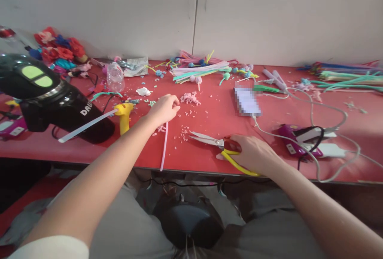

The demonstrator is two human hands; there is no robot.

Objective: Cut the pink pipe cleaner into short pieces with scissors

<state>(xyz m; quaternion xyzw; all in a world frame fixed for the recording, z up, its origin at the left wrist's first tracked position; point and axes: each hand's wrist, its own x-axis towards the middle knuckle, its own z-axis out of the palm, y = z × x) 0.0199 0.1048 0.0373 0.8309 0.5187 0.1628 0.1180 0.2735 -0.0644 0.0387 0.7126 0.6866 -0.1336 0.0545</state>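
My left hand (165, 108) is over the middle of the red table, fingers curled together beside a small pile of cut pink pieces (190, 98). Whatever is between those fingers, if anything, is hidden. Just below this hand a pink fuzzy stick, like a pipe cleaner (164, 147), lies with its lower end at the table's front edge. My right hand (249, 153) is wrapped round the yellow handles of a pair of scissors (209, 139). Their blades point left, slightly apart, toward scattered pink bits (184, 133) on the tabletop.
A black device (68, 103) and a yellow glue gun (124, 115) with a long glue stick stand left. Behind are a plastic bottle (115, 77) and bundled pipe cleaners (200, 71). To the right lie a phone (247, 100), white cables and a purple power strip (290, 141).
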